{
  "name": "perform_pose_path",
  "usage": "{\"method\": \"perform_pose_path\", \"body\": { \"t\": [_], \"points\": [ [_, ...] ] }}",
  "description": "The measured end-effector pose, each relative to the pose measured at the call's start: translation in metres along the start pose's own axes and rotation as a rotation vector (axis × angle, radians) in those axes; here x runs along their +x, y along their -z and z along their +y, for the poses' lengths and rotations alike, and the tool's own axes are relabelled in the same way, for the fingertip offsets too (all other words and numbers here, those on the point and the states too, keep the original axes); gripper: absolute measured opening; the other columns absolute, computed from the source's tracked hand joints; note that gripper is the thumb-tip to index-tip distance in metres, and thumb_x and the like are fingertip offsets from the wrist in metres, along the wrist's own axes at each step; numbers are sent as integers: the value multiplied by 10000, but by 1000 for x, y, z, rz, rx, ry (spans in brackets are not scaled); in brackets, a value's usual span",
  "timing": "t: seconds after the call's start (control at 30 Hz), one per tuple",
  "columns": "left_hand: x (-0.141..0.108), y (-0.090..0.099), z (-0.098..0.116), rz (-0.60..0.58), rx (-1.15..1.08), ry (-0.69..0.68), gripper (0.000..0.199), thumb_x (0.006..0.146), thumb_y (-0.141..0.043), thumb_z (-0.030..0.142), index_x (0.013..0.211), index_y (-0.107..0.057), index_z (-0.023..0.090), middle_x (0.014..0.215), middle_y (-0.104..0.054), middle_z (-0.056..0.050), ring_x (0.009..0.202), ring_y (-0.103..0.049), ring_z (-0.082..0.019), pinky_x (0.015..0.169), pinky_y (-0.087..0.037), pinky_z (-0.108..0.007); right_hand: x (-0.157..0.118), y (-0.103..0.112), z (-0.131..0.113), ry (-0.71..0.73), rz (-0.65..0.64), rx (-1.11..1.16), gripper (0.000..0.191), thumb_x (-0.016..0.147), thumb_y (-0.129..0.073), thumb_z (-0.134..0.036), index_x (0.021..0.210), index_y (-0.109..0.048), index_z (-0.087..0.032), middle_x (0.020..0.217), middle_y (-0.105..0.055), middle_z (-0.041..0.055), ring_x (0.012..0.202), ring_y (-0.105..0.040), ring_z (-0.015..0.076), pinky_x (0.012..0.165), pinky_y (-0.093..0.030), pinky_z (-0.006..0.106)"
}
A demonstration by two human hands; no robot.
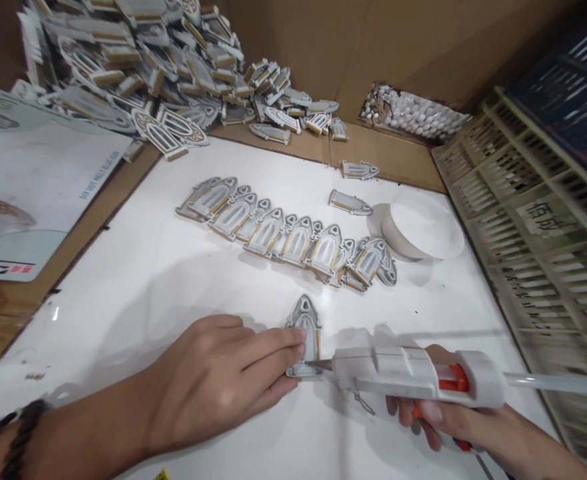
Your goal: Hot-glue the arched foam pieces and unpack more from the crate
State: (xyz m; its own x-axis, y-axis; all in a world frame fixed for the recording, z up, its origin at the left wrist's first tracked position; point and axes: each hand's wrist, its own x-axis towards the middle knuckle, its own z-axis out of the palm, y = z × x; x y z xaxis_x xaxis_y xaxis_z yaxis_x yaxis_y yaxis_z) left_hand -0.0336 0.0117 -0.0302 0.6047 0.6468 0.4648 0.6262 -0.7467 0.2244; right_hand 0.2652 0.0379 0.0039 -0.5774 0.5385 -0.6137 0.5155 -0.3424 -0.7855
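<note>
Head view: arch row [298,240] beyond hands [218,373], crate [538,250] at right.

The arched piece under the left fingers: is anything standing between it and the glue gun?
Nothing visible does. The nozzle of the glue gun, in the right hand, reaches the lower part of the arched piece; the left hand covers mostly its left side.
</note>
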Motion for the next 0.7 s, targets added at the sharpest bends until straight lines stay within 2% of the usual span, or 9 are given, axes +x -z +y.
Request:
{"method": "perform_pose_path", "body": {
  "t": [0.17, 0.33, 0.4, 0.5, 0.57, 0.63, 0.7],
  "points": [
    [1, 1, 1, 5, 9, 3, 133, 932, -555, 242, 965, -670, 183, 1056, -744, 18, 611, -659, -99, 513, -486, -269, -1, 1, 1, -37, 45, 9, 490, 796, -567, -665, 797, -592, -175, 800, -531, 34, 623, -495, 112, 540, -490, 222],
    [3, 1, 1, 7, 0, 0, 136, 935, -547, 237, 959, -666, 176, 1036, -746, 15, 603, -655, -97, 514, -492, -267, -7, -2, -4, -66, 183, -25, 471, 757, -626, -658, 758, -644, -188, 767, -563, 34, 601, -520, 117, 522, -499, 218],
    [3, 1, 1, 5, -2, 3, 132, 934, -552, 242, 963, -664, 178, 1040, -746, 21, 605, -654, -97, 516, -490, -268, -14, -2, -2, -72, 223, -101, 423, 765, -640, -627, 802, -680, -207, 783, -612, 42, 590, -555, 132, 530, -519, 234],
    [2, 2, 2, -2, 6, 14, 127, 933, -554, 246, 950, -665, 187, 1038, -744, 25, 623, -661, -99, 535, -491, -265, -26, 0, 5, -47, 302, -274, 334, 808, -646, -529, 1009, -703, -268, 820, -684, 41, 679, -646, 190, 578, -556, 247],
    [1, 2, 3, -2, 11, 16, 129, 933, -550, 243, 932, -667, 189, 1019, -746, 21, 617, -660, -100, 537, -487, -261, -33, 2, 7, 2, 332, -406, 346, 806, -671, -471, 1111, -681, -307, 870, -721, 19, 761, -685, 210, 628, -573, 234],
    [2, 3, 3, 8, 12, 8, 130, 929, -551, 239, 916, -670, 186, 993, -750, 14, 602, -657, -103, 531, -480, -258, -36, 3, 1, 51, 327, -508, 357, 784, -705, -429, 1124, -680, -325, 949, -738, -8, 856, -702, 220, 701, -578, 218],
    [2, 2, 2, 8, 7, 6, 130, 926, -552, 232, 905, -672, 187, 991, -751, 13, 606, -662, -107, 538, -483, -257, -37, 0, -14, 99, 302, -575, 325, 771, -724, -405, 1085, -694, -328, 994, -740, -33, 931, -700, 224, 772, -567, 211]
  ]
}}
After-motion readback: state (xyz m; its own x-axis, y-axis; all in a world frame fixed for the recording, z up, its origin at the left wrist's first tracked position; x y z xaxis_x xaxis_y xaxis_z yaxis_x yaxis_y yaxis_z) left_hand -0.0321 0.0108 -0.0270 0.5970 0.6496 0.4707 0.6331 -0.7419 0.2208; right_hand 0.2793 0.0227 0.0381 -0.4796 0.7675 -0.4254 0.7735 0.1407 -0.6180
